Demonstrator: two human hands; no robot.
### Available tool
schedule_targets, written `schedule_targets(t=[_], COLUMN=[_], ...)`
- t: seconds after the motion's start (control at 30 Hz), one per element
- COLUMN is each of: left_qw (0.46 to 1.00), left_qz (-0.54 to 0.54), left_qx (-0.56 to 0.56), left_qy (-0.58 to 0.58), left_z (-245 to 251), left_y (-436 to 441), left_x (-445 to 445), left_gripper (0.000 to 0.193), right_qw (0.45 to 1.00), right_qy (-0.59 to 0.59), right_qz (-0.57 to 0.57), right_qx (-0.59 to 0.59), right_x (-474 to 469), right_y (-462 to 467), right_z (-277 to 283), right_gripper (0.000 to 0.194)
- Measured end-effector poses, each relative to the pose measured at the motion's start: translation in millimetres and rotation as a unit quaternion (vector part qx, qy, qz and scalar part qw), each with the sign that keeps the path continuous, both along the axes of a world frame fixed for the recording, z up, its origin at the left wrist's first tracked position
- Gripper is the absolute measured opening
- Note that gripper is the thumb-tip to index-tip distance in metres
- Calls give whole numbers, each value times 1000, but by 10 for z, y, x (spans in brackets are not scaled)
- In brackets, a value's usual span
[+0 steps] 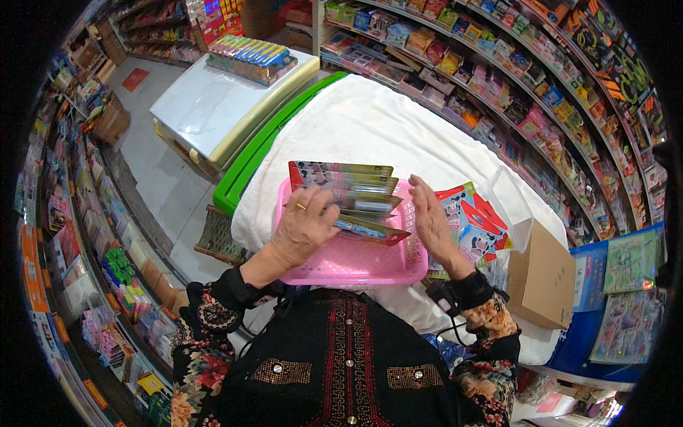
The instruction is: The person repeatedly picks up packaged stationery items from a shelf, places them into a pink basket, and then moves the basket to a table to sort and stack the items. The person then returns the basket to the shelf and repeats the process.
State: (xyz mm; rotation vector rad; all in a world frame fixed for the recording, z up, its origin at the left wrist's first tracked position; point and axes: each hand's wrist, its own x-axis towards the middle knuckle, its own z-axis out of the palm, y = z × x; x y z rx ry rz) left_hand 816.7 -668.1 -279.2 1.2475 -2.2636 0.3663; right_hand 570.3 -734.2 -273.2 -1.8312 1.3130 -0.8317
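Observation:
A pink plastic basket [341, 267] stands in front of me, with perforated walls. Several carded blister packs [368, 184] printed with a cow pattern stand upright in it, one behind another, and the front one leans. My left hand [307, 224] wears a ring and curls its fingers over the left ends of the front packs. Held flat by the basket's right rim, my right hand [431, 221] has nothing in it. To its right, more cow-print packs [477, 240] lie in a loose pile, partly hidden by my wrist.
White cloth [384, 117] covers the surface under the basket, with a green edge [267, 144] at left. Beside the loose packs are a cardboard box [541, 275] and a clear plastic container [507, 197]. A white chest [213, 107] stands behind; stocked shelves [480, 48] curve around.

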Motion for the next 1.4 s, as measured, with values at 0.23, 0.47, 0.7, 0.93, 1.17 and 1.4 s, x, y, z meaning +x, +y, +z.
schedule_targets(t=[0.23,0.47,0.7,0.93,1.17,1.4], left_qw=[979,951,937,934,935,938], left_qz=[41,64,64,62,60,29], left_qx=[187,269,307,310,311,303], left_qy=[-74,-139,-151,-168,-157,-166], left_z=[159,274,325,362,354,331], left_y=[-230,-306,-310,-305,-302,-351], left_x=[38,10,16,34,39,125], left_gripper=[97,87,81,76,71,68], right_qw=[998,975,949,946,958,955], right_qy=[-54,138,158,268,173,129], right_qz=[18,-65,-270,-182,-221,-231], right_qx=[-3,-161,-21,-22,57,-138], right_x=[423,-338,-1209,-923,-946,-999], right_y=[138,128,524,754,640,830], right_z=[-126,249,348,-97,-215,511], right_gripper=[56,51,30,39,29,11])
